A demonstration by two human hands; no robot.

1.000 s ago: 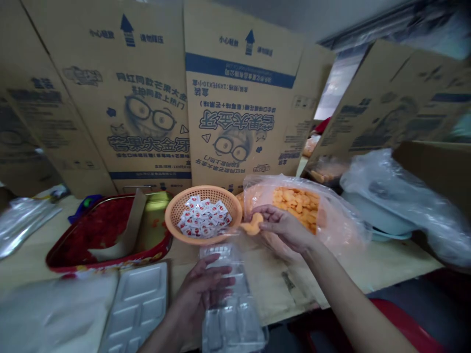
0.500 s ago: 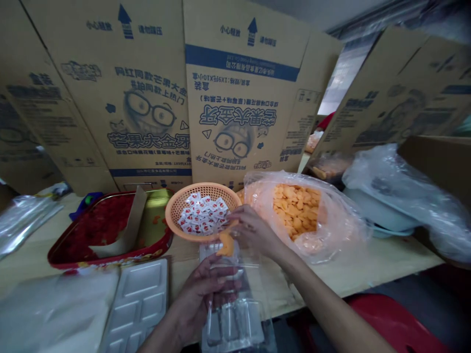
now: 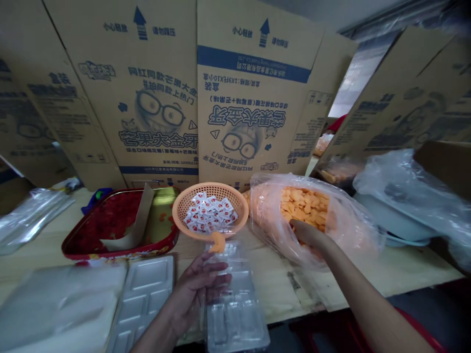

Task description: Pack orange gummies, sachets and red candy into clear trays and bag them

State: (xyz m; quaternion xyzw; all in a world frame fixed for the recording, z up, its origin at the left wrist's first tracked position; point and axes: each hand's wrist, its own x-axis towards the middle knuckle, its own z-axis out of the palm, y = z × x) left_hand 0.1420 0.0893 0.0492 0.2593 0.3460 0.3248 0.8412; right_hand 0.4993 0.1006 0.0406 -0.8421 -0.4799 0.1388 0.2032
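Printed cartons [image 3: 241, 105] back the pale worktop [image 3: 272, 289]: at left a red tin [image 3: 162, 246], then the left hand [image 3: 204, 282], its grip curled about the left side of a clear tray [image 3: 241, 318], with an orange piece [image 3: 218, 242] at its fingertips, near a basket [image 3: 183, 208]. That tray looks light, slick and flexible, best held by its rim; the piece, probably soft, wants a gentle pinch. Farther right, the right hand [image 3: 307, 233] is inside an open bag [image 3: 346, 230], fingertips hidden, so I cannot tell its grip.

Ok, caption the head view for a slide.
Left hand holds clear tray; right hand in open bag of orange pieces.
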